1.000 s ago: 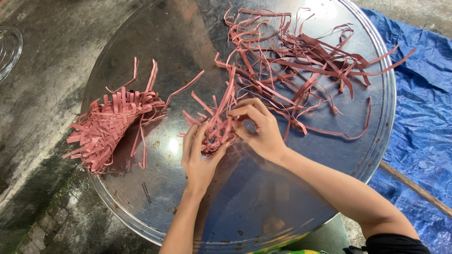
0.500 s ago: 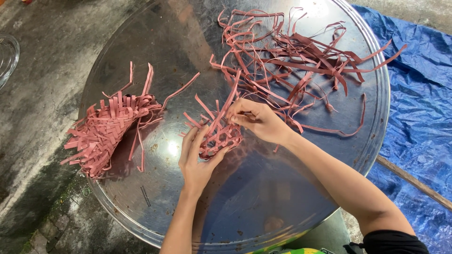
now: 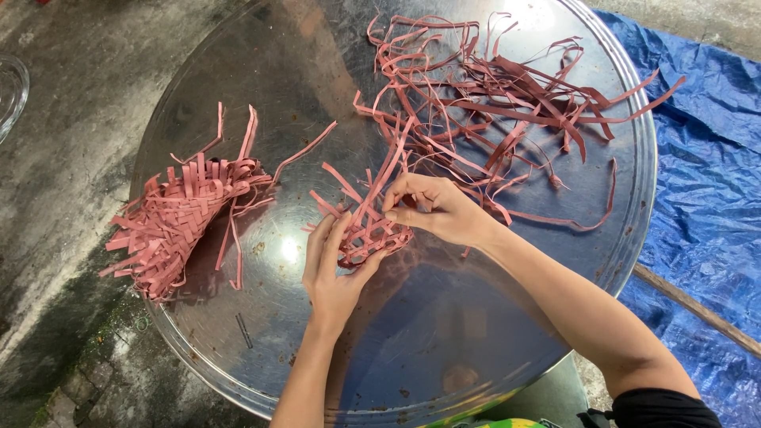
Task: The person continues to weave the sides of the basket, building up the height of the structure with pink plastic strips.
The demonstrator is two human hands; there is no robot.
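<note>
A small half-woven mat of pink strips [image 3: 366, 228] lies near the middle of a big round metal tray [image 3: 261, 47]. My left hand [image 3: 334, 273] presses on its near left side, fingers spread over the weave. My right hand [image 3: 434, 208] pinches one long pink strip at the mat's right edge. A tangle of loose pink strips [image 3: 507, 103] is heaped at the tray's far right. A larger woven piece [image 3: 181, 223] with loose ends rests at the tray's left edge.
Wet grey concrete ground [image 3: 63, 143] surrounds the tray on the left. A blue tarp [image 3: 705, 198] lies to the right with a wooden stick [image 3: 690, 305] across it. A clear glass rim [image 3: 11, 87] shows at the far left.
My right hand has shifted slightly down and left along the strip, drawing it into the small weave. My left hand stays pressed on the mat.
</note>
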